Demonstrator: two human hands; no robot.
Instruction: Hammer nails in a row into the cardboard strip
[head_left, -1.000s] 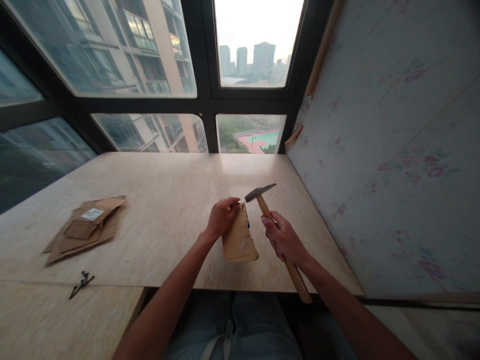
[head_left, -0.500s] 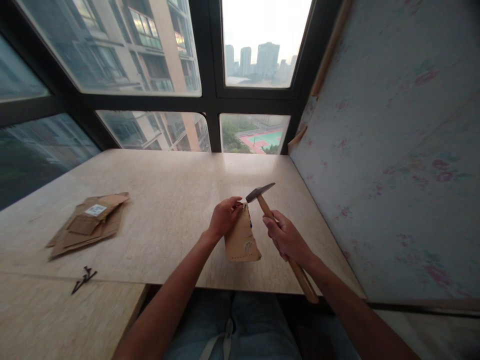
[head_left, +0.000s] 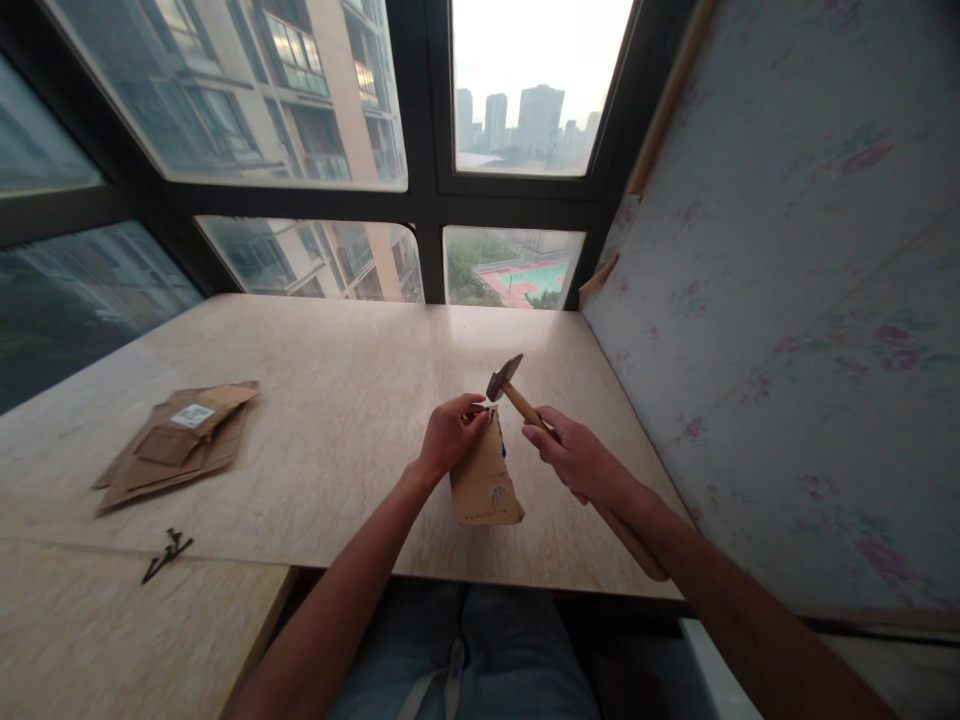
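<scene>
Over at twelve o'clock, the window [head_left: 427,150] shows a court [head_left: 529,282]; floral wall [head_left: 795,300] at three, cardboard stack [head_left: 171,446] near nine.

Screws [head_left: 169,556], perhaps — left of hammer [head_left: 523,404]

Behind the pale marbled countertop [head_left: 345,380], a dark window frame [head_left: 430,205] holds daylit panes overlooking an apartment building [head_left: 337,100]. Along the countertop's right edge rises a wall [head_left: 750,300] papered with faded pink flowers.

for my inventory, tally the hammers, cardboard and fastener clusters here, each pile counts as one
Hammer: 1
Cardboard piece at the left hand: 1
Cardboard pile: 1
Cluster of dark screws or nails: 1
Total: 4
</scene>
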